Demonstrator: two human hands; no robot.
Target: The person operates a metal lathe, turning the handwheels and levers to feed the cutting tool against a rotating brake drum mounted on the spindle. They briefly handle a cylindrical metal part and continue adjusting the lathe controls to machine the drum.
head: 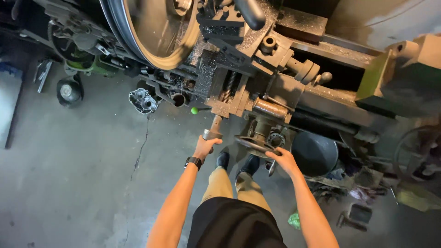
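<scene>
We stand at a big grimy lathe (pixel 275 87) with its large round faceplate (pixel 156 27) at far left. Our right hand (pixel 284 160) grips the handwheel (pixel 257 144) with curled fingers; just left, our left hand (pixel 205 146) wraps the crank handle (pixel 214 128).

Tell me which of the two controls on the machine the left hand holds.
The left hand holds the straight crank handle; the round handwheel lies under the right hand.
</scene>
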